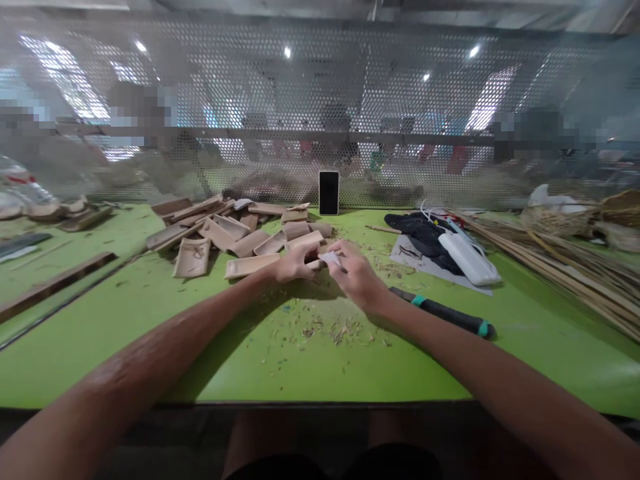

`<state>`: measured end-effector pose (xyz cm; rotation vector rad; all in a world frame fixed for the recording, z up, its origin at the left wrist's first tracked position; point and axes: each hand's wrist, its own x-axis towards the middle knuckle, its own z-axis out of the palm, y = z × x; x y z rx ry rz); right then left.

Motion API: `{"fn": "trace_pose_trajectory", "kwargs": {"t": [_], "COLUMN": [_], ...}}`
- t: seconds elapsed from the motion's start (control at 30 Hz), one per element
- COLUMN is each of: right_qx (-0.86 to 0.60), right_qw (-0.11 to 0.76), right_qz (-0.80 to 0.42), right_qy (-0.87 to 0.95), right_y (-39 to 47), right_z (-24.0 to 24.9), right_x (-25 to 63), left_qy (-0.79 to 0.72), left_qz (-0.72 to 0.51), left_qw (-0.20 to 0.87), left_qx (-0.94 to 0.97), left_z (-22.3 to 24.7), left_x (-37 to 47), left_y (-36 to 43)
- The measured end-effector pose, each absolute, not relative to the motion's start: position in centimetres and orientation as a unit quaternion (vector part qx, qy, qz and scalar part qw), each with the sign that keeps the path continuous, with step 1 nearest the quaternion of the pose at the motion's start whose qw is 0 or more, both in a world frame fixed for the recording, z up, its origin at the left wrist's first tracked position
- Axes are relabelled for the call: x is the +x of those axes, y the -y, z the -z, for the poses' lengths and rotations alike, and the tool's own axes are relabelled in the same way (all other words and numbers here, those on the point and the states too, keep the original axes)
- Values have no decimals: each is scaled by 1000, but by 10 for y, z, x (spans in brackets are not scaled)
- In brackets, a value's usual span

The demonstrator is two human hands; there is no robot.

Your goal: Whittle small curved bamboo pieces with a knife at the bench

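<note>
Over the middle of the green table, my two hands meet at the fingertips. In my right hand (357, 272) the fingers pinch a small whitish folded piece (331, 258), which looks like paper or sandpaper. My left hand (299, 262) is closed, its fingers curled towards the other hand; whatever sits in them is mostly hidden. Just left of it lies a cut bamboo piece (251, 266), part of a loose pile of split bamboo pieces (225, 230). Below both hands, shavings (345, 331) are scattered on the tabletop. A dark-handled tool with green bands (450, 316) lies beside my right forearm.
Black gloves (425, 233) and a white power bank-like block (470, 259) rest on paper at right. Long bamboo strips (545, 267) run along the right side. A phone-like device (329, 193) stands against the perforated metal screen (280, 153). A wooden bar (57, 283) lies left.
</note>
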<state>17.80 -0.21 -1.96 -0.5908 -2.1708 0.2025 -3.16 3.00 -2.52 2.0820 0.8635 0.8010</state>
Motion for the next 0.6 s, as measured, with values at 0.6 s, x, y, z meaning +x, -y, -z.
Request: {"fn": "trace_pose_trajectory", "kwargs": {"t": [0.6], "right_qx": [-243], "right_qw": [411], "right_qz": [-119], "right_qy": [870], "right_y": [1], "right_z": [18], "right_x": [177], "left_qy": [-339], "left_qz": [-335], "left_qw": [396], "left_qx": [785], "left_z": [21], "left_x": [-26], "left_y": [-24]}}
